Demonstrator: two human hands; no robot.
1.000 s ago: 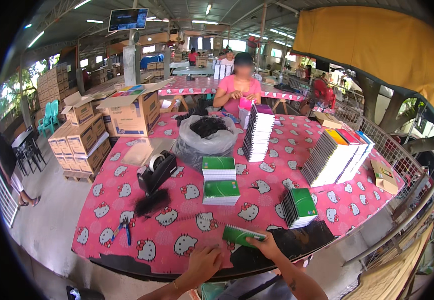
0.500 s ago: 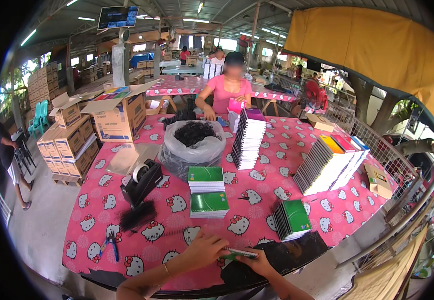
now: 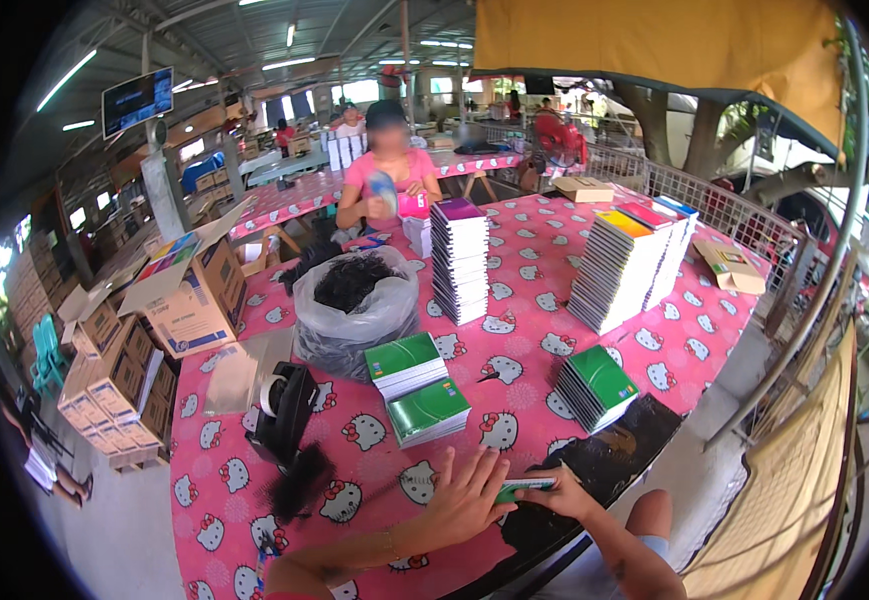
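Note:
A green notebook [image 3: 521, 487] is held nearly edge-on near the table's front edge. My right hand [image 3: 567, 494] grips it, the thumb on top. My left hand [image 3: 469, 500] lies beside its left end, fingers stretched and spread; whether it touches the notebook I cannot tell. Just beyond are two adjoining stacks of green notebooks [image 3: 427, 408]. Off to the right stands a stack of green spiral-bound notebooks [image 3: 599, 388]. Left of my left hand lies a bundle of thin black coils [image 3: 301, 485]. Blue-handled pliers [image 3: 267, 548] show partly beside my left forearm.
A black tape dispenser [image 3: 284, 412] and a clear bag of black coils [image 3: 359, 310] stand left of centre. Taller notebook stacks rise at the purple-topped pile [image 3: 459, 262] and yellow-topped pile [image 3: 609, 270]. Across the table a person [image 3: 389, 175] handles notebooks. Cardboard boxes [image 3: 189, 300] stand left.
My view has turned to the right. My left hand has gone from curled fingers at the notebook to flat, spread ones. The person opposite has lifted a notebook.

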